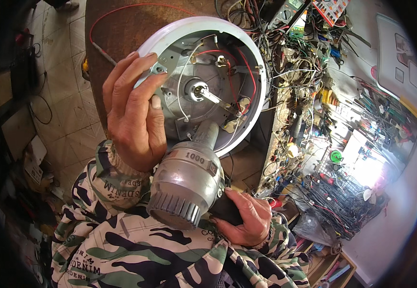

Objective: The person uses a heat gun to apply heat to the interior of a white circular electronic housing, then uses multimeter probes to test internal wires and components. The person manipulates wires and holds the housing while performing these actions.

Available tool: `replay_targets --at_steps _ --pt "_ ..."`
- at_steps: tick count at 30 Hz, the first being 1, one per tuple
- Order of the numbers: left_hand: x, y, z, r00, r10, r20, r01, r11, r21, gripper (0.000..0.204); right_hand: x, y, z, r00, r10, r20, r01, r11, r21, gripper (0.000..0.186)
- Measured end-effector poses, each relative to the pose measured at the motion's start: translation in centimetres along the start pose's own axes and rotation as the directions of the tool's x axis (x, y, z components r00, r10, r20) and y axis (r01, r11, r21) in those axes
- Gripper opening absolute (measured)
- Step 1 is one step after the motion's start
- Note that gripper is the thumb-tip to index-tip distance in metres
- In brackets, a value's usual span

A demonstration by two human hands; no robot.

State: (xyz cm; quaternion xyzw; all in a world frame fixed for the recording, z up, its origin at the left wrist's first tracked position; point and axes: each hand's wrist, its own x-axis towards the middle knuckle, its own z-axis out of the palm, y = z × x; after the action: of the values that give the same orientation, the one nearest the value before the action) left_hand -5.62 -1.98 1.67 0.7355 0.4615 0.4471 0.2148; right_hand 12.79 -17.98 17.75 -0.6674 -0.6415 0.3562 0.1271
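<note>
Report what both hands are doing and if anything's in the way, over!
Left hand on round housing. Right hand gripping grey gun-shaped tool, nozzle hiding part of housing. Possibly in the way: red wire, white wire inside.

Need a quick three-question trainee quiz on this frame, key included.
1. Which hand grips the heat gun by its black handle?
2. True or false: the gun's nozzle points toward the round housing.
3. Where are the left hand's fingers?
A) around the nozzle
B) at the housing's rim
C) flat on the lap

Key:
1. The right hand
2. True
3. B
</note>
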Motion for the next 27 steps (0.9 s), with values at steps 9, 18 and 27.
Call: replay_targets --at_steps 9,18,27 --pt "-0.5 -0.1 0.4 1.000 0.000 -0.011 0.000 1.000 0.017 0.027 -0.3 0.8 0.4 1.000 -0.001 -0.013 0.001 1.000 0.017 0.069" --pt "-0.9 -0.4 0.9 1.000 -0.015 -0.020 0.015 1.000 -0.006 0.028 -0.4 1.1 0.7 1.000 0.025 -0.009 -0.025 1.000 0.017 0.066" --pt "-1.2 -1.0 1.5 0.999 -0.021 -0.028 0.020 1.000 -0.010 0.028 -0.8 2.1 1.7 0.996 0.018 -0.083 -0.013 0.998 0.056 0.062"
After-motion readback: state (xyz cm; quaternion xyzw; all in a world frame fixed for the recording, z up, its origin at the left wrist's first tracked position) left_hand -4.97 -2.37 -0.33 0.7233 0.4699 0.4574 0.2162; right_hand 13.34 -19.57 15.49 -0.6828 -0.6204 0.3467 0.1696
